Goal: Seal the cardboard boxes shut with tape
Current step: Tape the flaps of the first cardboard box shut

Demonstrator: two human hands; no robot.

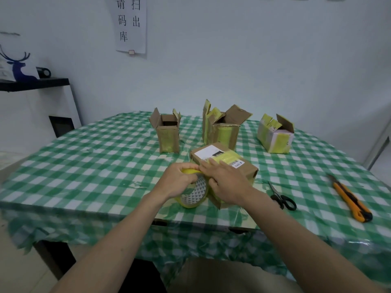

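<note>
A closed cardboard box (243,168) with a white label and yellow tape on top lies near the table's front edge. My left hand (179,180) grips a roll of yellow tape (195,195) just left of the box. My right hand (226,182) lies on the box's near end, fingers stretched toward the tape's loose end, which runs from the roll onto the box top. Behind stand three open boxes: a small brown one (168,136), a taller one (222,132) with yellow tape, and a pale one (275,138) at the right.
Black scissors (282,197) lie right of my right arm. An orange utility knife (350,199) lies further right. The table carries a green checked cloth (95,157). A dark shelf (33,83) with a blue deer figure stands at the far left by the wall.
</note>
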